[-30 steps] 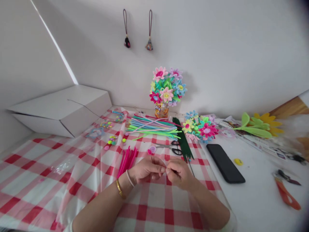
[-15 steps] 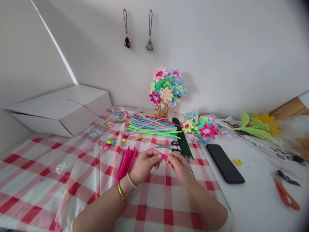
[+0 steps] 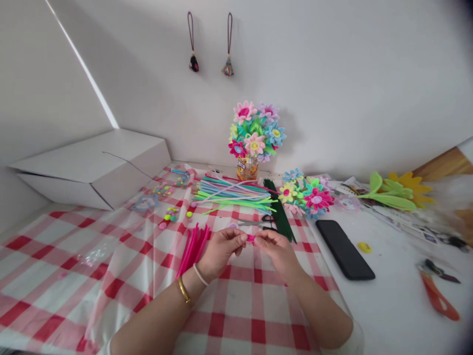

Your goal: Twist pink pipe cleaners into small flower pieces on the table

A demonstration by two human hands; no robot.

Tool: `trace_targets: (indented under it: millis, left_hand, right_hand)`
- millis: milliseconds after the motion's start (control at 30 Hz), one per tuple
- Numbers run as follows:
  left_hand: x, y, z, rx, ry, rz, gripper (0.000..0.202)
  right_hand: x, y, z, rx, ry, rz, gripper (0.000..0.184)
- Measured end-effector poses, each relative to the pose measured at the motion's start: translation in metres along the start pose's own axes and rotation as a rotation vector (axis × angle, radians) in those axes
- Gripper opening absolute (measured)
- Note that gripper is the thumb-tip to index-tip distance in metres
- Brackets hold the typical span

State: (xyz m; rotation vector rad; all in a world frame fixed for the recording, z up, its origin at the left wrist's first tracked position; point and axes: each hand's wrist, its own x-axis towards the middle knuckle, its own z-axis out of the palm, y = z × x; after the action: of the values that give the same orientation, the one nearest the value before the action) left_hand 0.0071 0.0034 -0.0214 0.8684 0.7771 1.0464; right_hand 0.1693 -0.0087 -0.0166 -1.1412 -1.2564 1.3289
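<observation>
Between my two hands, above the checked cloth, is a short piece of bright pink pipe cleaner (image 3: 251, 238). My left hand (image 3: 225, 246) pinches one end of it, and my right hand (image 3: 277, 249) pinches the other; the fingers hide the rest. Beside my left wrist lies a bundle of pink pipe cleaners (image 3: 193, 249). Just beyond my fingers are scissors (image 3: 254, 223), their handles partly covered by my right hand. Farther back is a spread of pipe cleaners (image 3: 234, 195) in green, blue and lilac, with dark green stems (image 3: 283, 217) to its right.
Pipe-cleaner flowers stand in a jar (image 3: 247, 168) at the wall, and a second bunch (image 3: 308, 195) lies to its right. A black phone (image 3: 344, 250), a yellow disc (image 3: 364, 247) and orange-handled pliers (image 3: 438, 296) rest at right. A white box (image 3: 99, 167) and pompoms (image 3: 171, 216) are at left.
Both hands stay pinched on the pink pipe cleaner and have shifted very slightly left. My right forearm has swung a little outward, and its wrist has turned somewhat. The other things stay put.
</observation>
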Motion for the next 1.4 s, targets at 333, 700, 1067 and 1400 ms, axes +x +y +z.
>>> trace_targets:
  millis: [333, 700, 1067, 1400]
  left_hand:
    - [-0.006, 0.005, 0.001, -0.205, -0.228, -0.082, 0.018]
    - [-0.003, 0.001, 0.003, -0.15, -0.107, -0.006, 0.016]
    - [-0.005, 0.004, 0.003, -0.169, -0.128, -0.031, 0.016]
    - [-0.002, -0.002, 0.002, -0.137, -0.081, 0.012, 0.017]
  right_hand:
    - [-0.005, 0.003, 0.008, 0.388, -0.159, 0.071, 0.017]
    - [-0.001, 0.006, 0.01, 0.363, -0.045, 0.085, 0.017]
    - [-0.004, 0.006, 0.012, 0.287, -0.08, 0.06, 0.013]
    - [-0.006, -0.004, 0.009, -0.021, -0.012, -0.002, 0.018]
